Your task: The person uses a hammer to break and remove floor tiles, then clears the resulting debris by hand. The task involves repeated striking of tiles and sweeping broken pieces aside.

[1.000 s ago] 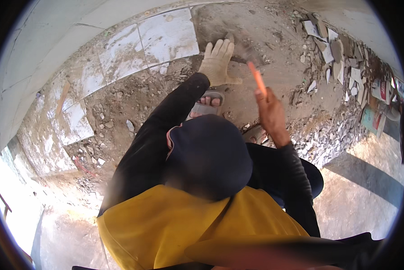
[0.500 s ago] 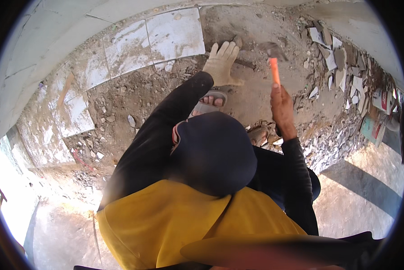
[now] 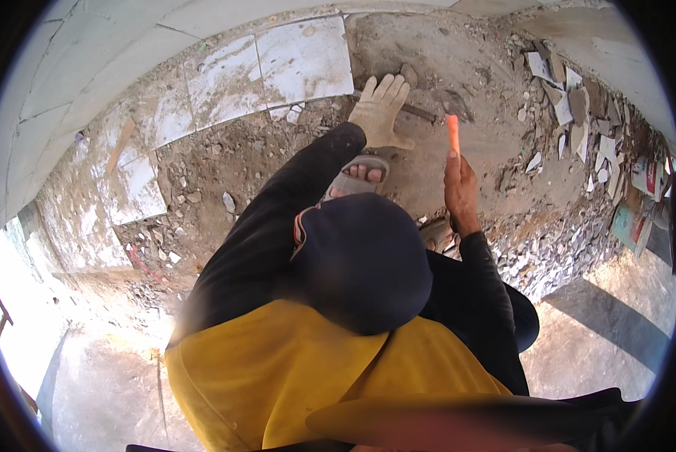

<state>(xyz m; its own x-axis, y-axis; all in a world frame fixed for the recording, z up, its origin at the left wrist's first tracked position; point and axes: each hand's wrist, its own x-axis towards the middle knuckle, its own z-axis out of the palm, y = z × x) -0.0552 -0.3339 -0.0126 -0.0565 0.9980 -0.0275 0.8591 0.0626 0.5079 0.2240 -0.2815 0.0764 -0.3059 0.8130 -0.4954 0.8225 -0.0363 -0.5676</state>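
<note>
My left hand (image 3: 383, 113), in a pale knit work glove, is spread over the dirty floor with fingers stretched out and thumb apart. A dark thin metal rod (image 3: 419, 113) passes under or beside the gloved fingers; its part behind the glove is hidden. Bare of any glove, my right hand (image 3: 461, 192) is closed round the orange handle of a hammer (image 3: 453, 134). The hammer's dark head is smeared by motion and lies just right of the rod's end, apart from my left hand. Whether it touches the floor I cannot tell.
White floor tiles (image 3: 304, 60) run along the wall at the far left. Broken tile pieces (image 3: 579, 113) are heaped at the right, beside a torn box (image 3: 630, 226). Rubble (image 3: 229, 202) covers the ground by my sandalled foot (image 3: 364, 175). A stone (image 3: 409, 74) sits beyond the glove.
My right hand has moved the hammer leftward, closer to the rod and the glove. My left hand keeps its place with fingers spread. The whole view has shifted slightly.
</note>
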